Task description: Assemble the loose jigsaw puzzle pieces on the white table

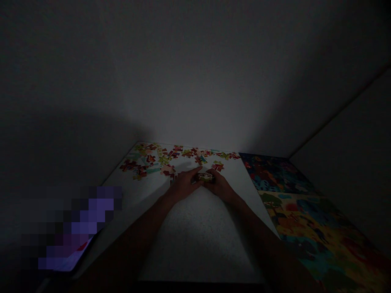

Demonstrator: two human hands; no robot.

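Between my two hands, just above the white tabletop [201, 236], is a small stack of puzzle pieces [205, 176] seen edge-on. My left hand [185, 183] grips the stack from the left, with thumb and fingers closed on its end. From the right, my right hand [218, 185] is closed on the other end. Loose puzzle pieces [167, 170] lie close beyond my left hand. Another red piece [218, 166] lies just behind my right hand. The picture is dark, so the print on the held stack is hard to make out.
Many loose jigsaw pieces [139, 169] spread along the table's back and left. Two colourful picture boards, a dark blue one [275, 173] and a yellow one [317, 232], lie at the right. A lit screen [79, 232], blurred out, stands at the left. Walls rise behind and beside.
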